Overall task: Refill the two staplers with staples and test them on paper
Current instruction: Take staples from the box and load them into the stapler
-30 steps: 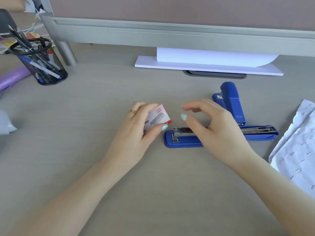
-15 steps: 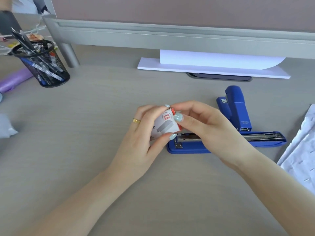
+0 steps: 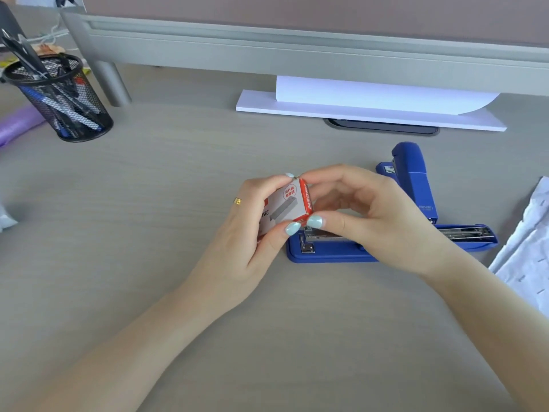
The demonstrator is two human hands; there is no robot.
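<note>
Above the opened blue stapler, both hands' grip pinches a boxy cardboard staple carton.

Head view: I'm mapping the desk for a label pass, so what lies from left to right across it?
Purple roll → mesh pen holder → left hand → staple box → right hand → stapled paper.

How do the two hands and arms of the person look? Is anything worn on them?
Both forearms are bare; no sleeves show. The left hand wears a small gold ring on one of its fingers. The nails on both hands are painted pale mint. The right hand shows no ring and no watch.
</note>
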